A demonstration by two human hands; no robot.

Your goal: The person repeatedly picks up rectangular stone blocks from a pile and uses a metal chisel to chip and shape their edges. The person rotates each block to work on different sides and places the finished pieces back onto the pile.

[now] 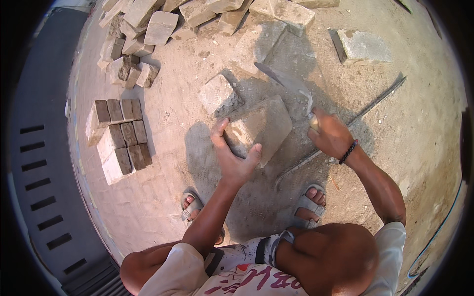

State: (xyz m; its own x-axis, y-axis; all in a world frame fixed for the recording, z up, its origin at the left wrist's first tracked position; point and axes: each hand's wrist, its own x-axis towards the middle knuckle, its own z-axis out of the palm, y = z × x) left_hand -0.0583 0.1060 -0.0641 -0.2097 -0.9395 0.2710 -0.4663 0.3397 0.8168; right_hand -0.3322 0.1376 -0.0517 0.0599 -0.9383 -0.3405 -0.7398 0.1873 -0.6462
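Observation:
In the head view my left hand (pixel 232 155) grips a pale concrete paving block (pixel 261 128) at the middle, thumb and fingers on its near sides. My right hand (pixel 327 130) holds a trowel (pixel 284 81) by its handle, the blade raised above the block's far right side and angled up to the left. A smaller broken block piece (pixel 218 94) lies just beyond my left hand. A long thin bar (pixel 375 101) lies on the dusty ground, running diagonally under or behind my right hand.
A heap of blocks (pixel 159 27) spreads across the back left, and a neat stack (pixel 121 140) stands at left. A single block (pixel 363 47) lies back right. A dark slotted surface (pixel 49 148) borders the far left. A blue line (pixel 439 227) runs along the right. My sandalled feet (pixel 308 202) are below.

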